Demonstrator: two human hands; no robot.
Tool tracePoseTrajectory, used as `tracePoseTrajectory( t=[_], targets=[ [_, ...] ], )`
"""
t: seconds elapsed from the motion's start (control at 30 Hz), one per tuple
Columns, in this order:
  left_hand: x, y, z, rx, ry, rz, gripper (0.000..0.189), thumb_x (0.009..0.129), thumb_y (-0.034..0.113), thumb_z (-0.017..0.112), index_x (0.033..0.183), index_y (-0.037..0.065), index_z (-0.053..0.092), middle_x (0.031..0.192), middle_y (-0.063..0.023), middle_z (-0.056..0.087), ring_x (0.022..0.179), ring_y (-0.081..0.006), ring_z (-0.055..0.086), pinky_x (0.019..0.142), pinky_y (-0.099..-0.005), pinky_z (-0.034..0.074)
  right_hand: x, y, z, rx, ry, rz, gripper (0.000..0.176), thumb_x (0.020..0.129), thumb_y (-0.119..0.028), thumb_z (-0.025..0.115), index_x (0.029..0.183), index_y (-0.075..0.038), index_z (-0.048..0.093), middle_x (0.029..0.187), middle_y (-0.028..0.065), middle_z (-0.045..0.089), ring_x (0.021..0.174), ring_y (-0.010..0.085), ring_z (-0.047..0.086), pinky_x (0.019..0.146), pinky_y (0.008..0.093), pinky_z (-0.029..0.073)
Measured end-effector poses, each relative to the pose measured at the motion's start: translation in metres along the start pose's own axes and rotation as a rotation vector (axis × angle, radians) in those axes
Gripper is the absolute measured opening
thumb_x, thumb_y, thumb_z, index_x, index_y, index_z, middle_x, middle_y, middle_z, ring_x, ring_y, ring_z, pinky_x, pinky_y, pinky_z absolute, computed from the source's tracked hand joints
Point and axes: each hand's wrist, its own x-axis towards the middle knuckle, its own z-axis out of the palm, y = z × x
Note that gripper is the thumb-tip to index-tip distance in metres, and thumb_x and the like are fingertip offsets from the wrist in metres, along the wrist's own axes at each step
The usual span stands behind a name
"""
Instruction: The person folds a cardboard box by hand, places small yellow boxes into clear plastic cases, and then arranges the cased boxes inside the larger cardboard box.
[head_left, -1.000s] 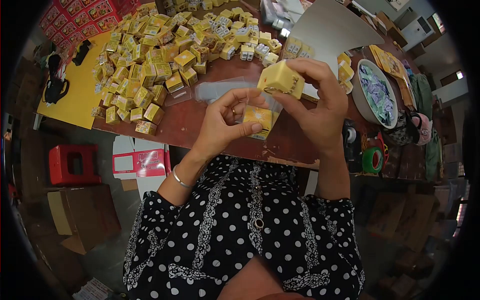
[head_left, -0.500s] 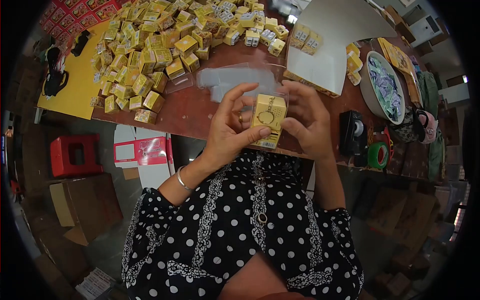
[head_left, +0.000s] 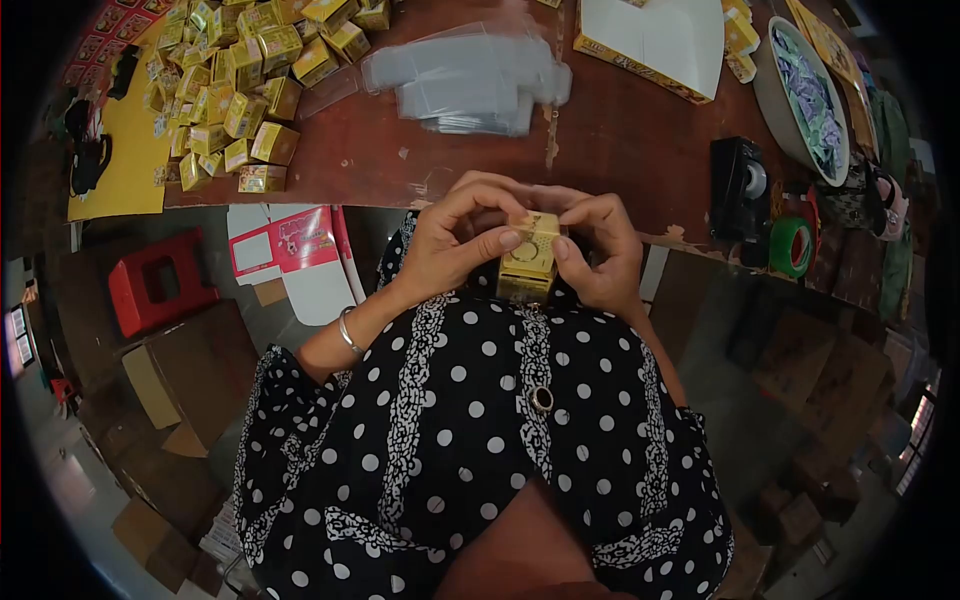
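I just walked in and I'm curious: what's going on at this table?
A person in a polka-dot top has a small yellow box between the left hand and the right hand, fingers around its upper part. A ring shows on its face. They hold it at the near edge of the table, above their lap. Beyond lie clear plastic pieces, with a heap of yellow boxes to the left and an open carton to the right.
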Motion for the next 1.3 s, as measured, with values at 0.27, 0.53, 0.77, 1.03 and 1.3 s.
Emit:
tracePoseTrajectory(
  t=[0.27,0.53,0.77,1.03,1.3],
  targets=[
    [0.004,0.0,-0.007,-0.053,-0.028,-0.021,0.017,0.091,0.006,0.077,0.105,0.0,0.069,0.121,-0.0107,0.061,0.114,-0.0169,0.064,0.098,-0.0311,0.056,0.011,0.004,-0.018,-0.019,-0.149,-0.183,0.019,0.086,0.0,0.071,0.103,-0.001,0.063,0.115,0.0124,0.07,0.116,0.0248,0.063,0.1,0.0359,0.05],
    [0.012,0.034,-0.001,0.259,-0.073,-0.043,0.015,0.086,0.004,0.08,0.1,0.001,0.074,0.115,-0.0086,0.064,0.106,-0.0152,0.067,0.095,-0.0295,0.057,0.012,-0.035,-0.01,-0.051,-0.121,0.133,0.014,0.085,-0.002,0.077,0.094,-0.001,0.066,0.111,0.0113,0.071,0.103,0.0159,0.068,0.093,0.0301,0.054],
    [0.015,0.038,0.004,0.293,-0.005,-0.03,0.01,0.089,0.004,0.077,0.098,0.002,0.077,0.103,-0.0055,0.068,0.091,-0.0119,0.069,0.084,-0.0249,0.057,0.021,-0.047,-0.007,0.029,-0.063,0.247,0.012,0.089,-0.001,0.075,0.093,0.002,0.064,0.1,0.011,0.073,0.095,0.0122,0.069,0.086,0.0264,0.056],
    [0.005,0.021,-0.01,0.293,-0.099,0.049,0.019,0.089,0.009,0.079,0.107,0.005,0.079,0.115,-0.0088,0.069,0.107,-0.0185,0.067,0.095,-0.0312,0.054,0.011,-0.025,-0.015,-0.087,-0.096,0.014,0.007,0.088,-0.002,0.076,0.091,0.001,0.071,0.104,0.01,0.074,0.1,0.0194,0.069,0.089,0.0325,0.055],
    [-0.002,0.014,-0.011,0.112,-0.128,-0.123,0.029,0.089,0.002,0.076,0.118,0.004,0.072,0.14,-0.012,0.054,0.114,-0.018,0.064,0.096,-0.032,0.054,0.005,-0.02,-0.032,-0.443,-0.132,-0.428,0.018,0.085,-0.01,0.08,0.1,-0.002,0.074,0.111,0.0107,0.073,0.108,0.0302,0.068,0.096,0.0411,0.054]
  ],
)
